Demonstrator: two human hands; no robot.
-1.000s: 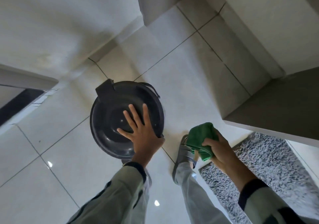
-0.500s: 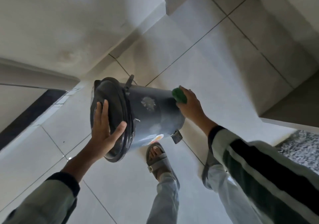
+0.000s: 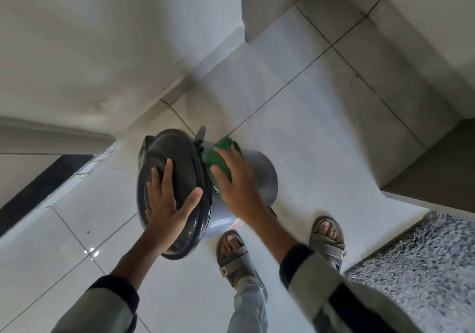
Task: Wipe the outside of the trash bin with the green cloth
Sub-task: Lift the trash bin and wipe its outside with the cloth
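A dark grey round trash bin with a black lid stands tilted on the tiled floor, its lid turned toward me and to the left. My left hand lies flat on the lid with fingers spread, steadying it. My right hand presses the green cloth against the upper side of the bin, right beside the lid's rim. Part of the cloth is hidden under my palm. A pale sticker shows low on the bin's wall.
My two sandalled feet stand just below the bin. A grey shaggy mat lies at the lower right. White walls close in on the left and top, with a pillar at the top centre and a grey step at the right.
The right hand with the cloth has slid along the bin's side from near the base toward the lid. The left hand keeps holding the lid. The bin was tilted over from upright a second ago.
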